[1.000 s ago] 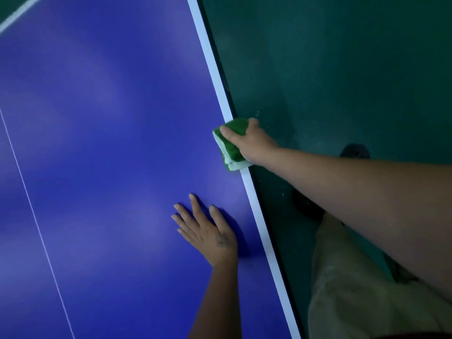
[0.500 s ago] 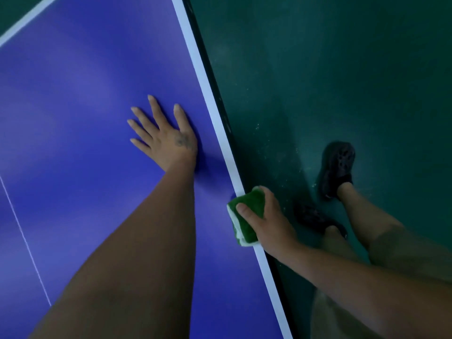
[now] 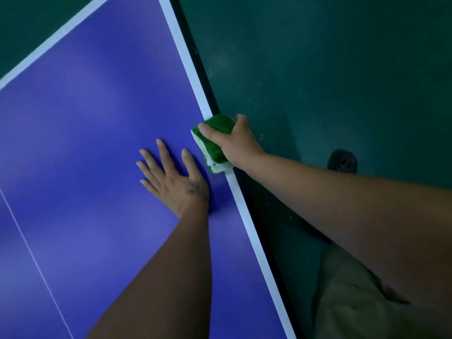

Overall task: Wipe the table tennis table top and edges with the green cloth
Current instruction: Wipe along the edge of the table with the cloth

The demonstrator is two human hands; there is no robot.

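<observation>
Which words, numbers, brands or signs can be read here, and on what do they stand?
None. The blue table tennis table top bears only white lines; the folded green cloth is plain; a dark mark on the left hand is too blurred to read.

Right hand (image 3: 238,143) gripping green cloth (image 3: 215,140) over table edge (image 3: 247,221), left hand (image 3: 176,179) flat beside.

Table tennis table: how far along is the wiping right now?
Done: cannot tell; the blue table top shows no wipe marks. In hand: the right hand grips the folded green cloth on the white side edge, the left hand resting flat beside it. Left, probably: the rest of that edge and the end edge.
</observation>
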